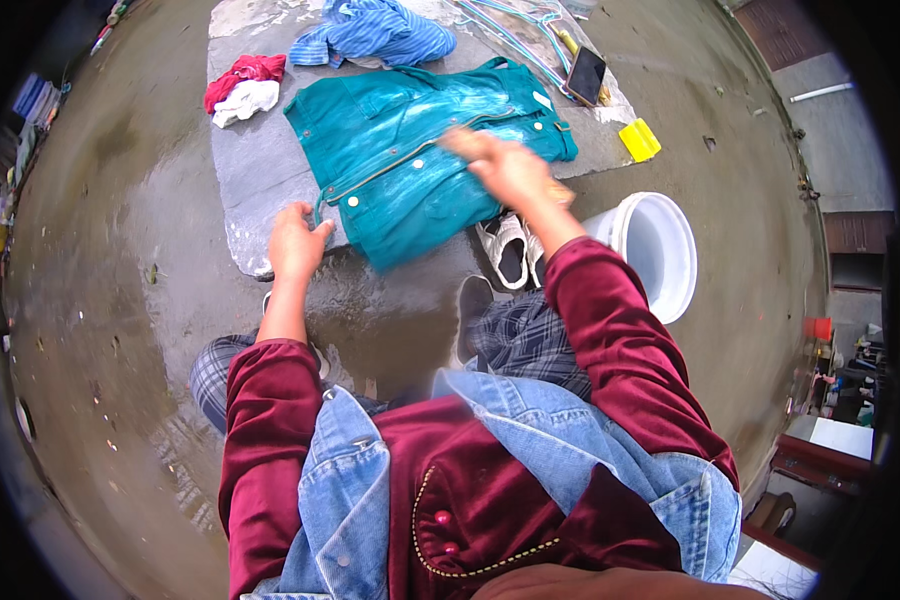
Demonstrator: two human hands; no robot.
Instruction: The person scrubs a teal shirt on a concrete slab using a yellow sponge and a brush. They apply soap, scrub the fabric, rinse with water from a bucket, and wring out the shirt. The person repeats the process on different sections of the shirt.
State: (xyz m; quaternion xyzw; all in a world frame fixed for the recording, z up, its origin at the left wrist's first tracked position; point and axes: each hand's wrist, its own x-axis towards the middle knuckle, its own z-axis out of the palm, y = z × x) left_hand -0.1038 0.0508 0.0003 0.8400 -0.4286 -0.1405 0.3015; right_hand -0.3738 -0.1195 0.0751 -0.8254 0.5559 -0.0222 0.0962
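Observation:
A teal garment (397, 150) with a zip, buttons and pockets lies flat on a grey stone slab (258, 172). Whitish streaks mark its wet-looking surface. My left hand (297, 238) is at the garment's lower left corner, with a narrow teal strip of it between thumb and fingers. Over the right part of the garment, my right hand (516, 174) grips a wooden-backed brush (461, 141). Both hand and brush are blurred, and the bristles are hidden from me.
Blue striped cloth (375, 34), red cloth (251, 69) and white cloth (247, 101) lie on the slab. Hangers (517, 45), a phone (586, 75) and a yellow block (639, 140) are at the right. Shoes (506, 251) and a white bucket (675, 255) stand on wet concrete.

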